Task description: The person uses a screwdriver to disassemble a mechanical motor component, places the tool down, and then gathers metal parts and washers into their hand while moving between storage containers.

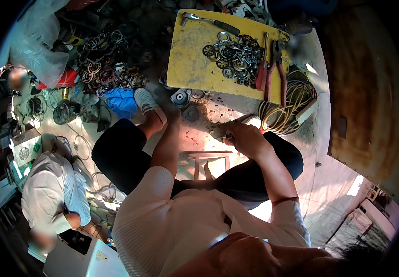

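My left hand reaches down beside a round metal part; its fingers are blurred and I cannot tell what they hold. A darker round part lies just right of it on the floor, near another small part. My right hand is closed on a grey metal tool, whose exact kind I cannot make out, above the floor between my knees. Beyond both hands, a yellow board bears a ratchet, a heap of rings and bearings, a red-handled screwdriver and pliers.
A wooden stool stands between my legs. Coiled cable lies right, near a rusty panel. Scattered metal rings, a blue cloth and motor housings lie left. A co-worker bends at lower left.
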The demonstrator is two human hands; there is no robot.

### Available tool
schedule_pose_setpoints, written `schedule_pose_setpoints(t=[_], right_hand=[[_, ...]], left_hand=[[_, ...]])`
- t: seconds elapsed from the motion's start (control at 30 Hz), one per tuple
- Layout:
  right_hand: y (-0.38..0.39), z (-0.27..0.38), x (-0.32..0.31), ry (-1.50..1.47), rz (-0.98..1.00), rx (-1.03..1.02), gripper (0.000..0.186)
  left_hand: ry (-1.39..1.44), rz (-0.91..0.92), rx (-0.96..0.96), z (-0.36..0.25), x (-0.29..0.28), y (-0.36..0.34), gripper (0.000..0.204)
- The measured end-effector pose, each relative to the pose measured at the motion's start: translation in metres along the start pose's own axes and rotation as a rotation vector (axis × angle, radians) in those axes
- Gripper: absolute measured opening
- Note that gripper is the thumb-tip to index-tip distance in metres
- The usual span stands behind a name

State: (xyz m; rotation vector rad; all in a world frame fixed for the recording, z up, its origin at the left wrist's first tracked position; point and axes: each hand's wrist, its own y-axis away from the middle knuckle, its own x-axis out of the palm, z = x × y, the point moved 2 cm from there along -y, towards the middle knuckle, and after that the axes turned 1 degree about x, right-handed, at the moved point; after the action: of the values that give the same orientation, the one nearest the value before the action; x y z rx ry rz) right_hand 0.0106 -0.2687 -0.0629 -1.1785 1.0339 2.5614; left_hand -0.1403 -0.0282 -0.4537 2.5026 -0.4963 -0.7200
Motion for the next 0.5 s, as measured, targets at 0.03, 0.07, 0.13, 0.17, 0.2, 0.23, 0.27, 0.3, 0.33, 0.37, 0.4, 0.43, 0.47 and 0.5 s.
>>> schedule_pose_setpoints(t=[0.03, 0.07, 0.13, 0.17, 0.2, 0.23, 0.27, 0.3, 0.33, 0.37, 0.4, 0.43, 0.47, 0.5], right_hand=[[0.000, 0.003, -0.002, -0.013, -0.004, -0.005, 0.028], [0.002, 0.002, -0.005, 0.014, 0.001, 0.021, 0.027], [0.007, 0.002, -0.007, 0.068, 0.007, 0.056, 0.027], [0.007, 0.000, -0.007, 0.061, -0.024, 0.039, 0.026], [0.007, 0.000, -0.007, 0.057, -0.050, 0.014, 0.026], [0.006, 0.001, -0.008, 0.053, -0.077, -0.010, 0.026], [0.005, 0.002, -0.009, 0.056, -0.077, -0.004, 0.024], [0.005, 0.002, -0.009, 0.063, -0.068, 0.001, 0.024], [0.004, 0.004, -0.011, 0.071, -0.058, 0.006, 0.023], [0.006, 0.005, -0.012, 0.076, -0.054, 0.024, 0.023], [0.007, 0.005, -0.011, 0.070, -0.106, -0.033, 0.021], [0.007, 0.005, -0.010, 0.079, -0.100, -0.038, 0.021], [0.007, 0.006, -0.009, 0.089, -0.093, -0.045, 0.021], [0.005, 0.008, -0.009, 0.100, -0.085, -0.053, 0.020]], left_hand=[[-0.082, 0.014, 0.001, 0.007, 0.001, 0.008, 0.051], [-0.174, 0.049, 0.007, 0.005, 0.009, 0.017, 0.051], [-0.384, 0.138, 0.008, 0.002, 0.020, 0.031, 0.050], [-0.482, 0.172, 0.013, 0.001, 0.023, 0.035, 0.050], [-0.570, 0.198, 0.009, 0.002, 0.024, 0.036, 0.050], [-0.644, 0.214, -0.001, 0.003, 0.024, 0.036, 0.049], [-0.715, 0.232, -0.013, 0.004, 0.023, 0.036, 0.049], [-0.780, 0.248, -0.027, 0.004, 0.024, 0.035, 0.049], [-0.827, 0.259, -0.034, 0.003, 0.024, 0.032, 0.048], [-0.876, 0.282, -0.041, 0.003, 0.027, 0.033, 0.048], [-0.920, 0.294, -0.050, 0.002, 0.026, 0.032, 0.048], [-0.946, 0.302, -0.059, 0.002, 0.024, 0.031, 0.048], [-0.968, 0.311, -0.071, 0.003, 0.021, 0.030, 0.047], [-0.981, 0.315, -0.080, 0.002, 0.019, 0.029, 0.047]])
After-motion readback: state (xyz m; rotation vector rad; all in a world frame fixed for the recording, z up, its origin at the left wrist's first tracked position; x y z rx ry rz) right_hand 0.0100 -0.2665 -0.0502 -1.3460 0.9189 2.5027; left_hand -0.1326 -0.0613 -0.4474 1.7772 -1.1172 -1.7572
